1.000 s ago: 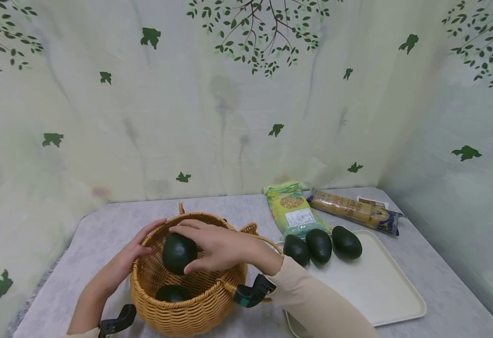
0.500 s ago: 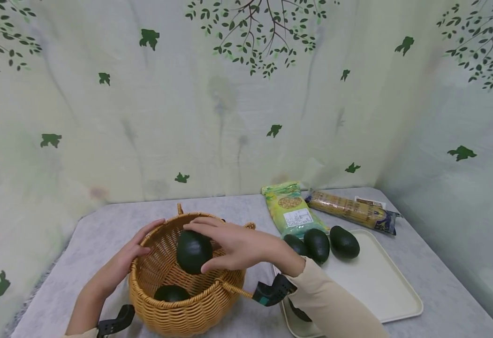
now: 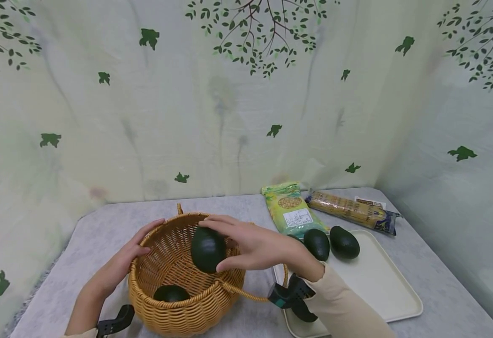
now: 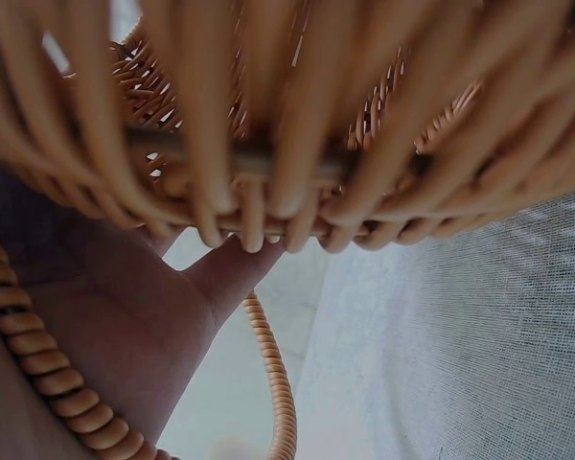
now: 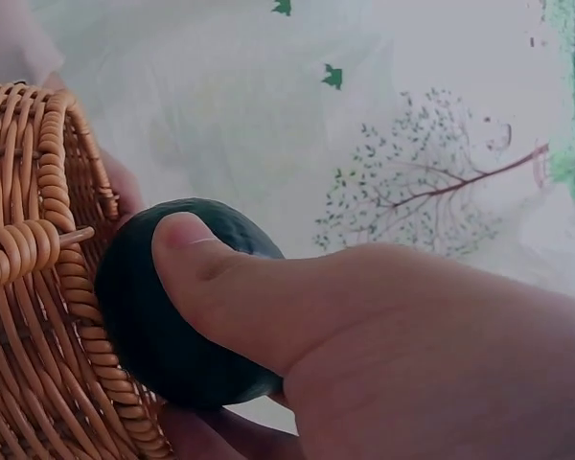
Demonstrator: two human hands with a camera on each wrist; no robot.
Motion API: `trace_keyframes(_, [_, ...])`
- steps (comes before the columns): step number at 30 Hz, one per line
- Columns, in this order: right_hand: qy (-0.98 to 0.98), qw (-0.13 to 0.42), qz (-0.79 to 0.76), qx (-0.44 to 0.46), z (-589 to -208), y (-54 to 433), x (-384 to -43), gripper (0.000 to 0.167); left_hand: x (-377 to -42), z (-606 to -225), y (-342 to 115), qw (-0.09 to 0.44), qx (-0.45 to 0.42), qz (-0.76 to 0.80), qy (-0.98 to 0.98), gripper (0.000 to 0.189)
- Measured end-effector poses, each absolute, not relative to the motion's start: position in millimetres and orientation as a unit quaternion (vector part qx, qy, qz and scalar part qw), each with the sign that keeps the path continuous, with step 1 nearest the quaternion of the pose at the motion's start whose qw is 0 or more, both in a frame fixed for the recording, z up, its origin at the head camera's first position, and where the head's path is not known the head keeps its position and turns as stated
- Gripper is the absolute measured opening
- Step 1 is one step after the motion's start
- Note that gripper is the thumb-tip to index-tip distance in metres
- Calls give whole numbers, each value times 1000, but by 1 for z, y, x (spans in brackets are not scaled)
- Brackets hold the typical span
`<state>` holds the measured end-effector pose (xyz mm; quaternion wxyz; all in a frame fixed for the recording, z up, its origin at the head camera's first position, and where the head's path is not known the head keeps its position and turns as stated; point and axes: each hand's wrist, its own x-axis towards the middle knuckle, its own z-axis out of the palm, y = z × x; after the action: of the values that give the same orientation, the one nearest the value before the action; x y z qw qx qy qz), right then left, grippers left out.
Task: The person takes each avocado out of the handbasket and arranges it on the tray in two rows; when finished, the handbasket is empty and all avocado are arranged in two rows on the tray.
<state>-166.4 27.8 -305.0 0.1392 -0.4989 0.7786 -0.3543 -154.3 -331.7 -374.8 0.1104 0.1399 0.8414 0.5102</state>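
Note:
My right hand [image 3: 254,245] holds a dark green avocado [image 3: 207,251] at the right side of the wicker basket [image 3: 183,315]. In the right wrist view the thumb [image 5: 196,254] lies across the avocado, close to the woven rim. A second avocado [image 3: 171,293] lies inside the basket near its front wall. My left hand [image 3: 124,260] grips the basket's left rim, thumb over the edge and fingers along the outside. From the left wrist, the wickerwork [image 4: 268,115] fills the upper part and the thumb [image 4: 232,278] reaches up to the rim.
Right of the basket, a cream tray [image 3: 381,293] bears several avocados [image 3: 345,242], some partly behind my right arm. Behind it lie a green-yellow bag [image 3: 297,213] and a long pack of what looks like noodles [image 3: 352,210]. The basket's handle [image 3: 250,295] hangs toward the tray.
My right hand has moved right with the avocado, from the middle of the basket to its right side. The left hand stays on the rim.

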Motion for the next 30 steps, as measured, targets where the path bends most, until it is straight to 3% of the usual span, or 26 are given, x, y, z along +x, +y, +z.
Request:
trace_keyframes(8, [758,156,-412,-481,-307,45,-160,81,-154,-376,-330,107,143,509,842,64])
trace_keyframes(30, [754,128,-444,-467,-319,80,-153,81,-154,-374,-332,104,147,511,840,65])
